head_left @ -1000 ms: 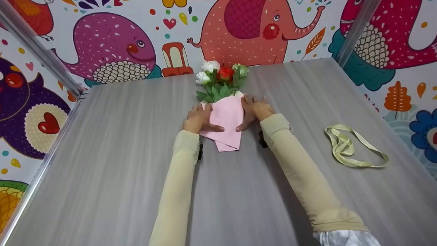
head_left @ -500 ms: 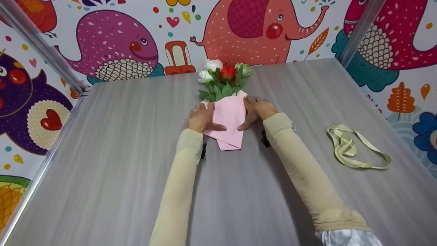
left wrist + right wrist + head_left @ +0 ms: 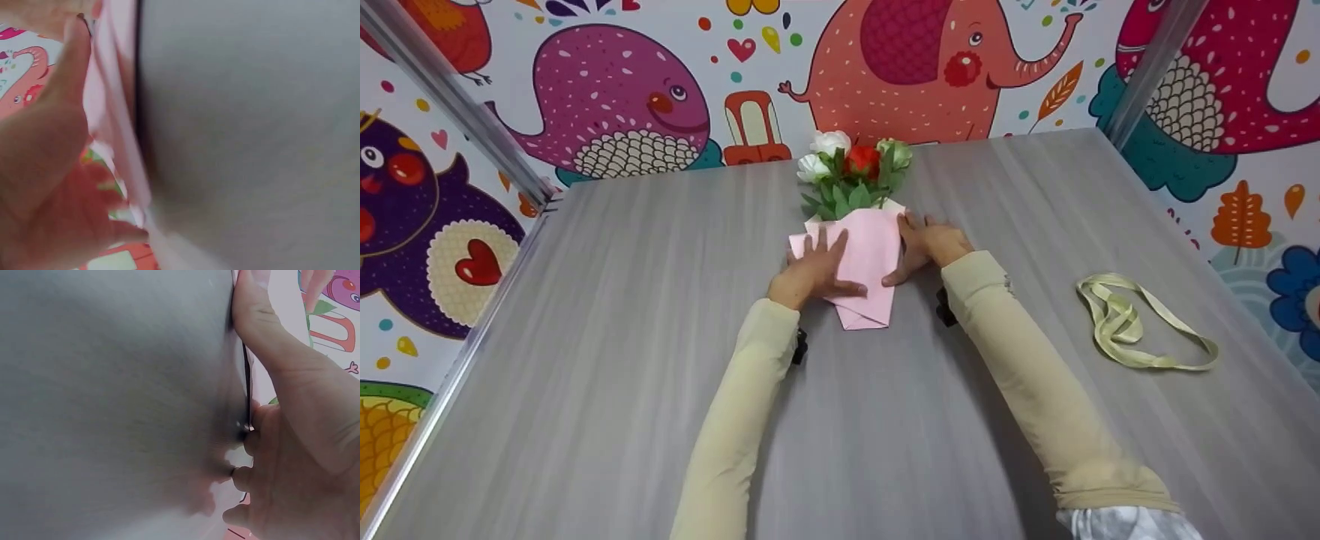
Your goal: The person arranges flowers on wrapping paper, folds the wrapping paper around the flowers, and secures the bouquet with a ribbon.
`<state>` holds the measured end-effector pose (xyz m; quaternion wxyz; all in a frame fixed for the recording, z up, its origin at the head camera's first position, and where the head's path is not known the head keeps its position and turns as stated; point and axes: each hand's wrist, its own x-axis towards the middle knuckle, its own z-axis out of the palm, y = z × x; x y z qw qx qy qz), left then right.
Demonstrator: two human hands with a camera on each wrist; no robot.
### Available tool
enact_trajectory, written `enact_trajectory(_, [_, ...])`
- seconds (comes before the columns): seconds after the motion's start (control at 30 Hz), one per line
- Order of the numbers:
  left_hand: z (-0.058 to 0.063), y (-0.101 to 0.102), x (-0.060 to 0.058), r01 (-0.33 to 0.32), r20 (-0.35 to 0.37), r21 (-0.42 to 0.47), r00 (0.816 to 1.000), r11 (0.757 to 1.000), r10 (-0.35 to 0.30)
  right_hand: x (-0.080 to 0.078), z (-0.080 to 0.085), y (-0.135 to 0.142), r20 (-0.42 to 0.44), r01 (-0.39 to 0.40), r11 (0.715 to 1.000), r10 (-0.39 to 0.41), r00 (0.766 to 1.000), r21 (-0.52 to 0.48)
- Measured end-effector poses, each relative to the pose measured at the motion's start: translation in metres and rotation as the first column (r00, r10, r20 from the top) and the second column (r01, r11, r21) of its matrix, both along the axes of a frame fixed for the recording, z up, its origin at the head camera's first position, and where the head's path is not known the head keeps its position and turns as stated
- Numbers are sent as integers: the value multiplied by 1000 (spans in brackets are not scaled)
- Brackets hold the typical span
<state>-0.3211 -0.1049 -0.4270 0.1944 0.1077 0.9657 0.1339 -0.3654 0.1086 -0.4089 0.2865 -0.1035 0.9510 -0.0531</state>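
Note:
A bouquet of white, red and pale green flowers (image 3: 861, 162) with green leaves lies on the table, its lower part inside a folded pink wrapping sheet (image 3: 870, 251). My left hand (image 3: 814, 271) lies over the sheet's left side, fingers spread and thumb pointing towards the middle. Along the right edge of the sheet rests my right hand (image 3: 924, 244), thumb low and fingers higher up. In the right wrist view, that hand's thumb (image 3: 259, 318) lies at the paper's edge and its fingertips touch the tabletop. The left wrist view shows a loose pink fold (image 3: 115, 107) beside my left hand.
A pale green ribbon (image 3: 1117, 322) lies loosely looped on the right of the grey table (image 3: 607, 360). Behind the table stands a wall (image 3: 780, 67) with cartoon animals, and metal posts (image 3: 1151, 71) rise at the back corners.
My left hand has moved from the sheet's left edge inward onto its front, fingers now spread, and a pink corner shows at the left. The right hand stays at its edge.

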Motion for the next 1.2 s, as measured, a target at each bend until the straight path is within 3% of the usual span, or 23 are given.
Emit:
enact_trajectory(0.17, [-3,-4,0,-3,74,-67,997,998,8,-1,0,-5,1,0,1000,0,1000,18])
enact_trajectory(0.47, [8,2,1,-12,154,-105,988,994,28,1,6,-14,-46,-15,997,19,999,79])
enact_trajectory(0.6, [11,6,1,-25,122,-119,992,993,40,-1,6,-11,-27,5,999,-4,1000,53])
enact_trajectory(0.8, [17,15,4,-103,-29,-71,994,992,102,4,-8,4,-3,-13,987,13,1000,-163])
enact_trajectory(0.93, [23,32,20,-132,-165,-58,979,990,121,10,-9,18,-13,-56,957,55,998,-283])
enact_trajectory(1.0, [24,44,30,-130,-200,-46,973,990,119,12,-6,27,-24,-72,946,67,997,-317])
enact_trajectory(1.2, [27,72,53,-100,-200,78,973,992,114,28,15,65,-92,-62,944,34,995,-324])
